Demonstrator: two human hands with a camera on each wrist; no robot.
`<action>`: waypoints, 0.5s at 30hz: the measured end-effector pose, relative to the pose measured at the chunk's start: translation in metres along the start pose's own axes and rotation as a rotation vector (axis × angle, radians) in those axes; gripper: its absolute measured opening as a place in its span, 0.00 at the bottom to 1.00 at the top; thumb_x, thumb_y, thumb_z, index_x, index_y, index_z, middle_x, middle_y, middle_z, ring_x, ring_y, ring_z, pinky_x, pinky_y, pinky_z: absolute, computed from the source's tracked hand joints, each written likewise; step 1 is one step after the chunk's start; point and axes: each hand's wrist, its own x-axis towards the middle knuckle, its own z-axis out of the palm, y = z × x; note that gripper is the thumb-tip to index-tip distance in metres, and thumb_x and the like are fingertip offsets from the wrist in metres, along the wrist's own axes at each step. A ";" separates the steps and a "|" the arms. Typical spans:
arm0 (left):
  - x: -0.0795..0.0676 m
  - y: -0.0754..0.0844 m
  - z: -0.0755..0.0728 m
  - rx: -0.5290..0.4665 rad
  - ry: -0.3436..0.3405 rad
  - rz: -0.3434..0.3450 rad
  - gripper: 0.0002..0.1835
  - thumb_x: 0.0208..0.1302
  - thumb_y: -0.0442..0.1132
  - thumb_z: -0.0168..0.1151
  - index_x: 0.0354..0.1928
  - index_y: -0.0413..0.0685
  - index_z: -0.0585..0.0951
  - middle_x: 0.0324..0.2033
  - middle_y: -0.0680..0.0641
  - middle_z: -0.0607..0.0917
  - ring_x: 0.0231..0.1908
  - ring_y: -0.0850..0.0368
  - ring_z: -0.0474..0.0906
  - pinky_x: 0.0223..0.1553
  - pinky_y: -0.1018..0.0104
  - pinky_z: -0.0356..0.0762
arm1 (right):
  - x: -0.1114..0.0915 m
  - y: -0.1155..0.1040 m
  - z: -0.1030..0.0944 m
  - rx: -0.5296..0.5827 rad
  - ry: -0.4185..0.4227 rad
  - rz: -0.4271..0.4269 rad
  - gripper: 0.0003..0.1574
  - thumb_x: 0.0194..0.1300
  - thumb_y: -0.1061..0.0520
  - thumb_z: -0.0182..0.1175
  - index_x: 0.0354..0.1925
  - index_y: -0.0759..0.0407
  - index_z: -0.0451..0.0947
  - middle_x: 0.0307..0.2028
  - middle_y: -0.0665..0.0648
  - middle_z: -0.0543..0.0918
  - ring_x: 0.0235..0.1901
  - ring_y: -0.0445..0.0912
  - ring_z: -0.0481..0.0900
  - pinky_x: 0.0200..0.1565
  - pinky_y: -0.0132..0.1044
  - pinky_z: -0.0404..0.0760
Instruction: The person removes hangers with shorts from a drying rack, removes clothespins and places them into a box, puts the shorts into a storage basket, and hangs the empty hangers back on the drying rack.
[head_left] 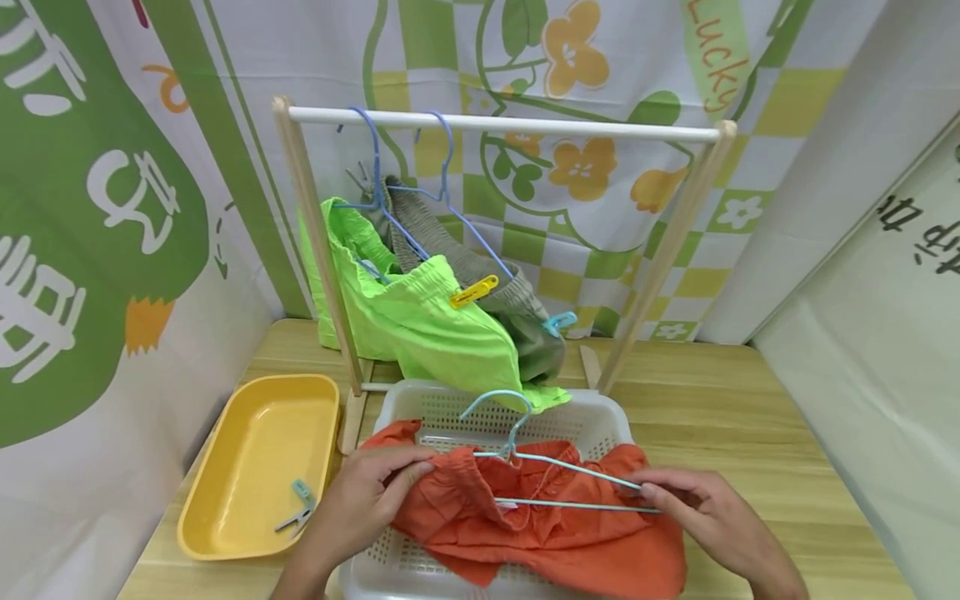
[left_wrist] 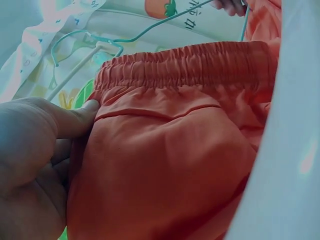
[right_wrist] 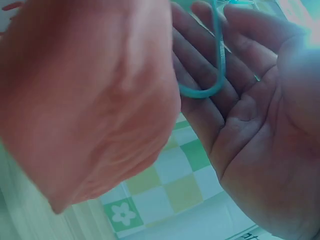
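Observation:
Orange-red shorts point(head_left: 600, 554) with a gathered elastic waistband lie over the white basket in the head view. My left hand point(head_left: 367, 496) pinches their waistband on the left side, with the thumb on the outer cloth point(left_wrist: 165, 145) in the left wrist view. A light blue wire hanger point(head_left: 577, 505) has its left part inside the waist opening, its hook pointing up. The thumb and fingers of my right hand point(head_left: 712, 517) hold its right end, which sticks out past the waistband. In the right wrist view the hanger's rounded end point(right_wrist: 220, 70) crosses my fingers.
Behind the basket point(head_left: 615, 417) stands a rack with a white rail point(head_left: 525, 124). Bright green shorts point(head_left: 442, 333) with a yellow clothespin point(head_left: 474, 292) and grey-green shorts point(head_left: 465, 237) with a blue clothespin point(head_left: 559, 323) hang there. Left is a yellow tray point(head_left: 258, 417) holding clothespins point(head_left: 302, 504).

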 end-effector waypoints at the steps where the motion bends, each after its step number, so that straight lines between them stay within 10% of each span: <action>1: 0.000 0.000 0.000 -0.002 0.009 -0.001 0.11 0.68 0.30 0.68 0.46 0.55 0.90 0.40 0.61 0.88 0.39 0.64 0.83 0.38 0.66 0.83 | 0.000 0.001 0.000 -0.006 -0.004 -0.004 0.20 0.73 0.76 0.52 0.55 0.66 0.83 0.46 0.62 0.89 0.47 0.47 0.88 0.44 0.35 0.87; 15: -0.001 -0.002 -0.002 -0.061 -0.006 -0.035 0.11 0.69 0.32 0.68 0.48 0.55 0.90 0.43 0.60 0.89 0.44 0.61 0.84 0.43 0.64 0.84 | 0.001 0.002 0.001 0.045 -0.050 -0.058 0.24 0.74 0.80 0.43 0.55 0.69 0.81 0.48 0.64 0.88 0.49 0.49 0.87 0.50 0.35 0.84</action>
